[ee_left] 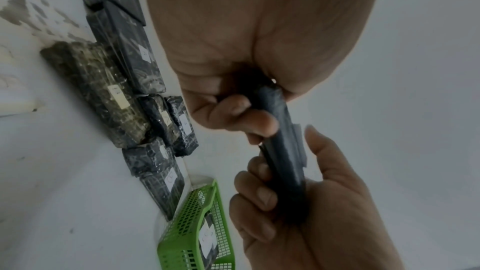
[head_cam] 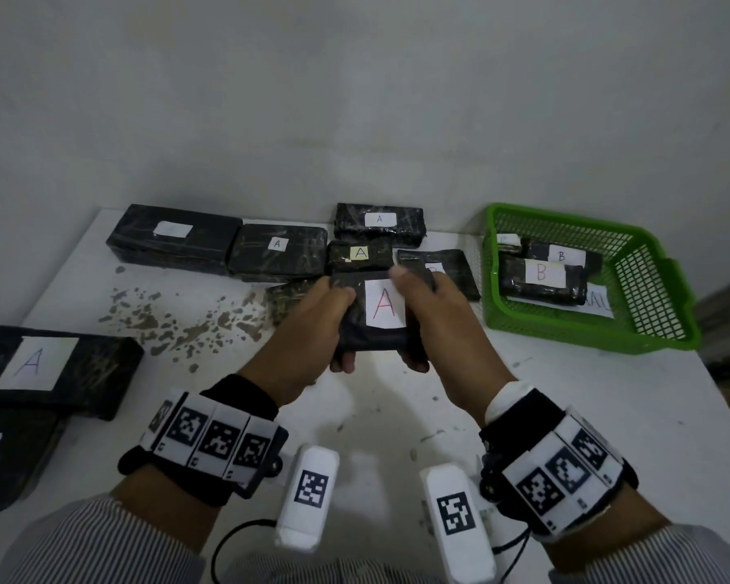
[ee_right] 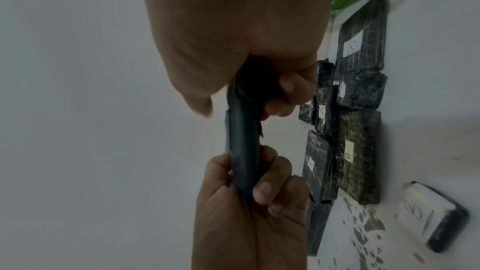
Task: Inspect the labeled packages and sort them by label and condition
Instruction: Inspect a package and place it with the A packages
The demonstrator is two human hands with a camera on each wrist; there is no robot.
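Note:
I hold a flat black package [head_cam: 371,341] above the table with both hands; its white label bears a red "A". My left hand [head_cam: 323,318] grips its left end and my right hand [head_cam: 428,309] grips its right end, thumbs on top and fingers curled underneath. The left wrist view shows the package [ee_left: 283,151] edge-on between my left hand [ee_left: 233,114] and my right hand [ee_left: 298,202]. From the right wrist, the package [ee_right: 244,141] stands edge-on too, my right hand [ee_right: 272,93] above it and my left hand [ee_right: 246,202] below.
Several black wrapped packages marked A line the back of the white table [head_cam: 565,415]; a B package [head_cam: 447,267] lies behind my right hand. A green basket [head_cam: 586,337] at the right holds B packages [head_cam: 540,276]. A large A package [head_cam: 51,364] lies at the left edge.

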